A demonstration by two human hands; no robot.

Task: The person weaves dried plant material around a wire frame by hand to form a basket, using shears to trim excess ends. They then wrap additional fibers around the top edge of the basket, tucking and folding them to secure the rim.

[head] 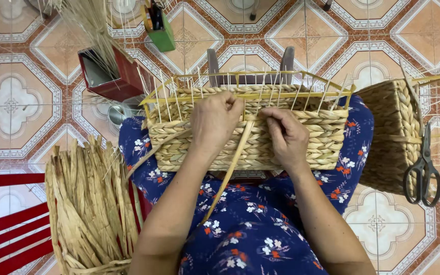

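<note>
Nearest the camera, a lap in a blue flowered dress (245,229) carries the half-woven basket (322,142), its long axis running left to right across the knees. Both hands rest on its near wall, close to the middle and almost level with each other. The left hand (214,122) is curled, fingers pinched over the top rows of weave beside the thin upright stakes (179,97). The right hand (287,135) is narrowed too, fingertips pressing a flat straw strand (232,165) against the wall. That strand lies between the hands and runs slantwise down from them toward the lap, slightly nearer the right hand at its upper end.

Left of the left hand, a bundle of dried straw (90,203) stands beside the knee. Right of the right hand sits a finished woven basket (388,137) with scissors (423,168) lying on it. Beyond the hands, a red box (110,76) and a green holder (163,33) stand on the patterned tile floor (342,40).
</note>
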